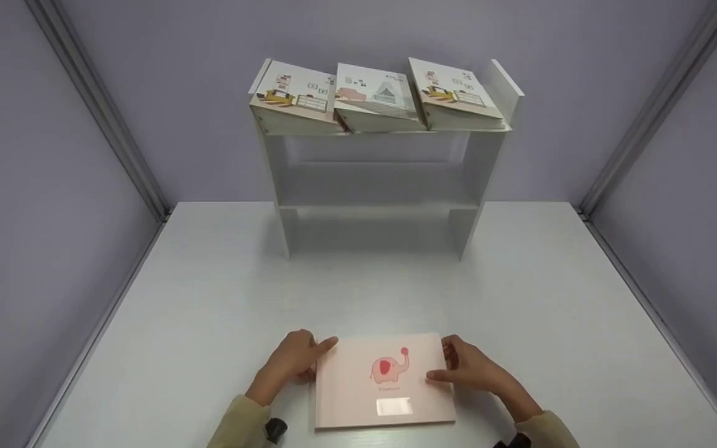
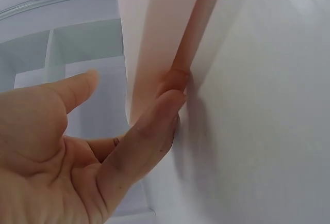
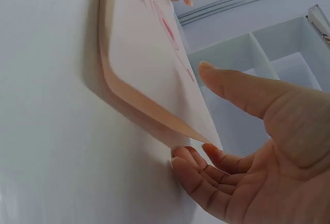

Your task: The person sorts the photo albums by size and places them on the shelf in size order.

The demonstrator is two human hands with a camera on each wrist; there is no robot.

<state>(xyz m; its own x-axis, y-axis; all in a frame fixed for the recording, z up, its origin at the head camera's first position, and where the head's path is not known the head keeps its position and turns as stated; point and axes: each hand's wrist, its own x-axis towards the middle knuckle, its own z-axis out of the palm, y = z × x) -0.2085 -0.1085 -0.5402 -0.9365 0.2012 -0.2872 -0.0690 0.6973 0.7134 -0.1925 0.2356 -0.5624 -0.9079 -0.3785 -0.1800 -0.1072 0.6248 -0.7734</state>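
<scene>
A pale pink book (image 1: 346, 389) with a pink elephant (image 1: 386, 369) on its cover lies flat near the front of the table. At its left edge is my left hand (image 1: 294, 356); in the left wrist view the fingers (image 2: 142, 139) touch the book's side and the thumb stands away from the cover. My right hand (image 1: 475, 368) is at the opposite edge, its fingers (image 3: 193, 175) relaxed against the book's side near a corner. The right thumb (image 3: 232, 87) hovers over the cover, apart from it.
Behind the book stands a white shelf (image 1: 377, 206). Three thick white books with room drawings, a left one (image 1: 296, 90), a middle one (image 1: 377, 93) and a right one (image 1: 455, 93), lean back on its top. Grey-lilac walls (image 1: 41, 218) enclose the white table (image 1: 196, 298).
</scene>
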